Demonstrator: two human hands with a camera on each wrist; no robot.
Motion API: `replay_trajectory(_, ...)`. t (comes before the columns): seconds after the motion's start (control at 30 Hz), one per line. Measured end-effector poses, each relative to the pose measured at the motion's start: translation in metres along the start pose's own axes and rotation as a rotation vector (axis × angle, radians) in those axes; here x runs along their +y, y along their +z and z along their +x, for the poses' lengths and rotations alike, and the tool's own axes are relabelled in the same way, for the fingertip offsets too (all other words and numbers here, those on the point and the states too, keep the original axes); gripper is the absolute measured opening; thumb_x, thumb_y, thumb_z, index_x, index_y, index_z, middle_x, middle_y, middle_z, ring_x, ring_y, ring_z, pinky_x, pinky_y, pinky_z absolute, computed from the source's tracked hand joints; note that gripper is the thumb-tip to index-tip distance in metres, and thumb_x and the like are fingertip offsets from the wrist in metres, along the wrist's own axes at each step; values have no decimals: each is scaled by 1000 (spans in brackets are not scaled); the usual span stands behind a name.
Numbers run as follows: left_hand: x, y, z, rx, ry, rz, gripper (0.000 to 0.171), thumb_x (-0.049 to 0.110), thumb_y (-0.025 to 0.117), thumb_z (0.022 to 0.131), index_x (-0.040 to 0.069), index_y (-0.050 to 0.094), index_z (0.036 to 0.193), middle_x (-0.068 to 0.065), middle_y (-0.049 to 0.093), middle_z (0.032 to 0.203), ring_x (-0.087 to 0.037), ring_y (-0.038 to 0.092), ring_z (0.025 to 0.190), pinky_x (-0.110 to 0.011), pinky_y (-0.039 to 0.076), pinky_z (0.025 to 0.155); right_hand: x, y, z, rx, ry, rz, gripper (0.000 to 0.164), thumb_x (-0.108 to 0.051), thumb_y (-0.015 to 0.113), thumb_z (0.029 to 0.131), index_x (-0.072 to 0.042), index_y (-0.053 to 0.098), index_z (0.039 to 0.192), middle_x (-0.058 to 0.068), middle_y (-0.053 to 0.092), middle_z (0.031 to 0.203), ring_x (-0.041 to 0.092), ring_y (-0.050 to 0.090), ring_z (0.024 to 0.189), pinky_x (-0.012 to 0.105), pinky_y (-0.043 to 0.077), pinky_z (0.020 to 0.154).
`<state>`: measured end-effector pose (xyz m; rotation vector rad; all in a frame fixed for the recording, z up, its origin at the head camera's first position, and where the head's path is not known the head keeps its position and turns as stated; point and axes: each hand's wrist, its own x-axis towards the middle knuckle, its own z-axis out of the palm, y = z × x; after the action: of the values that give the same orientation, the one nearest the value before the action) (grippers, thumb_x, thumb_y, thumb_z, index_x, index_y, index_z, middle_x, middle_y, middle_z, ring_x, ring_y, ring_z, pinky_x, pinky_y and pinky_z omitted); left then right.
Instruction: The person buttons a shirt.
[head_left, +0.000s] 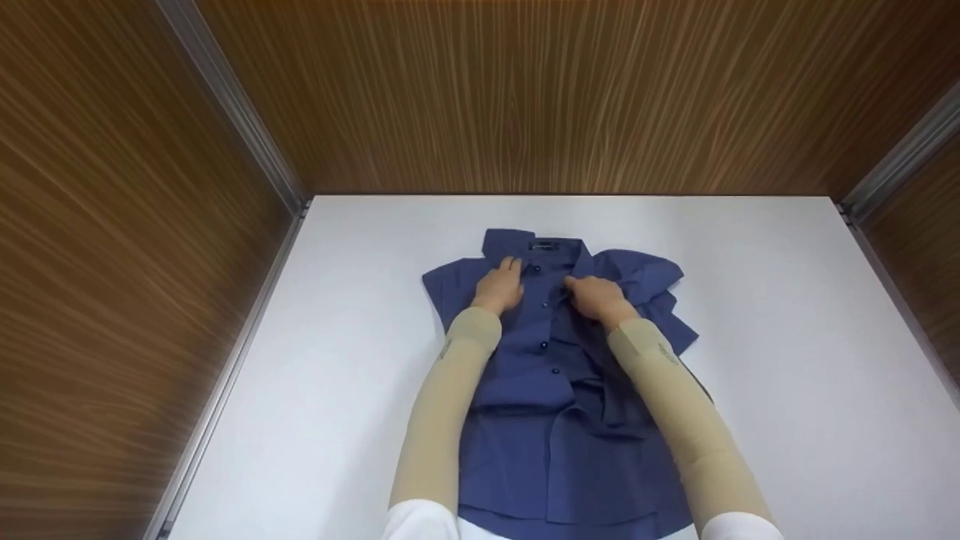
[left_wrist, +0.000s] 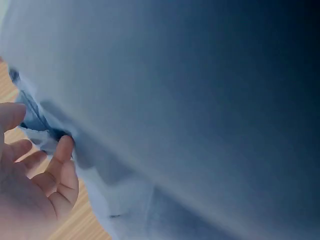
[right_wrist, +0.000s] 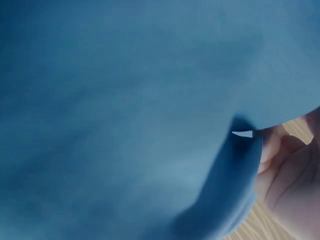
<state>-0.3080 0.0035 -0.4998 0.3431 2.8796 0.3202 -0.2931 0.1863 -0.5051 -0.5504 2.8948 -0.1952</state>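
A dark blue button-up shirt lies front up on the white table, collar at the far end, its front partly undone. Near the collar's left side, my left hand rests on the cloth with its fingers loosely bent. In the left wrist view, one fingertip of that hand touches a fold of the shirt, and the thumb stands apart. My right hand pinches the front edge on the right, just below the collar. Blue cloth fills most of the right wrist view, with the right hand at its edge.
The white table extends on both sides of the shirt. Brown wood-grain panels stand behind and at the sides, with metal rails along their corners. The shirt's right sleeve area is bunched.
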Motion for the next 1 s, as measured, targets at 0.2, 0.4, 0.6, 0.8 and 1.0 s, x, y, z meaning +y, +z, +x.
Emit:
replay_trajectory(0.2, -1, 1, 1, -8, -1, -1, 53, 23, 48, 91, 18, 28, 139, -14, 36, 130, -26, 55, 91, -37, 46, 75, -4, -2, 7, 15, 51, 103, 16, -3, 47, 85, 4, 53, 98, 26, 57, 94, 37, 56, 86, 48, 44, 72)
replay_trajectory(0.4, -1, 3, -1, -35, -21, 5, 50, 24, 48, 90, 21, 31, 137, -14, 40, 130, -28, 53, 100, -39, 44, 79, -13, -16, 12, 211, 138, 361, 14, -1, 49, 76, 7, 50, 88, 22, 56, 81, 31, 53, 70, 44, 43, 64)
replay_trajectory(0.6, -2, 6, -5, -52, -16, -18, 47, 20, 49, 90, 15, 35, 134, -15, 45, 127, -27, 51, 106, -39, 43, 82, -27, -28, 19, 381, 215, 576, 32, -3, 48, 78, 13, 49, 105, 27, 56, 94, 32, 54, 80, 43, 43, 72)
replay_trajectory(0.8, -4, 7, -9, -78, 2, -78, 47, 17, 44, 91, 10, 31, 136, -15, 41, 130, -26, 43, 115, -36, 36, 92, -38, -17, 23, 141, 131, 635, 71, -10, 48, 84, 15, 4, 134, 34, 21, 134, 37, 30, 121, 41, 26, 98)
replay_trajectory(1.0, -9, 3, -13, -102, 44, -106, 47, 18, 43, 92, 7, 30, 136, -17, 37, 133, -26, 37, 121, -35, 30, 97, -36, -4, 19, -69, 2, 575, 71, -16, 44, 89, 14, -3, 134, 32, 5, 139, 37, 8, 129, 41, 9, 104)
